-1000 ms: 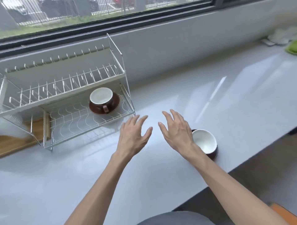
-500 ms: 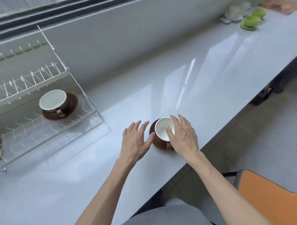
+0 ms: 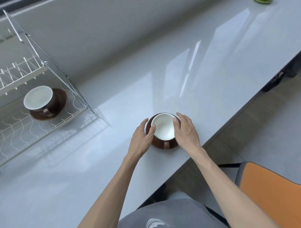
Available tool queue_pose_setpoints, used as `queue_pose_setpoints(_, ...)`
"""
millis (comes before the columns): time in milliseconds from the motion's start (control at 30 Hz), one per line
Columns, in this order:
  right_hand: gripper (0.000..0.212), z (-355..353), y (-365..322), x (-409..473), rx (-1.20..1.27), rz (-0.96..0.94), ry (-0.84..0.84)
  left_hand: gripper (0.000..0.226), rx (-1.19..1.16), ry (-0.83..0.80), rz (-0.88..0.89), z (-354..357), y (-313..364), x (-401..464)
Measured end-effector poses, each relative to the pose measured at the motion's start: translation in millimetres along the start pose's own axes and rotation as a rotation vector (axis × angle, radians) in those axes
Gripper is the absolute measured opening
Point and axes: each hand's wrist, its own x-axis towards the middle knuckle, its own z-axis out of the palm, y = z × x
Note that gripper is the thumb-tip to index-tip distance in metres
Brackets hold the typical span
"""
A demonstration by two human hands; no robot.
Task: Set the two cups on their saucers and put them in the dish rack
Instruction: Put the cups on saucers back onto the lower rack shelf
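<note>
A brown cup with a white inside stands on its brown saucer near the counter's front edge, handle toward me. My left hand clasps the saucer's left side, thumb against the cup. My right hand clasps the right side, thumb on the cup's rim. Cup and saucer rest on the counter. A second brown cup sits on its saucer on the lower shelf of the wire dish rack at the left.
The glossy white counter runs along a white wall. Its front edge passes just right of the saucer. An orange chair stands below at the right. Something green shows at the far top edge.
My view swung right and down. Both hands moved from open above the counter onto the two sides of the near cup and saucer.
</note>
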Motion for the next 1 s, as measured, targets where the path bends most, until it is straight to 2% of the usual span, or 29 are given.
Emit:
queue_pose_setpoints(100, 0.046, 3, 0, 6, 0.054, 0.006, -0.018, 0.057, -0.057, -0.008, -0.043, 3, -1, 7)
queue_pose_setpoints(367, 0.041, 4, -1, 11, 0.076, 0.033, -0.043, 0.035, -0.046, -0.008, 0.012, 10, -7, 16)
queue_pose_setpoints(700, 0.031, 15, -5, 5, 0.067, 0.001, -0.062, 0.038, -0.114, -0.005, 0.004, -1, -25, 12)
queue_pose_setpoints(1000, 0.026, 40, -34, -9, 0.013, -0.107, -0.119, 0.034, -0.161, 0.099, -0.04, -34, -50, -11)
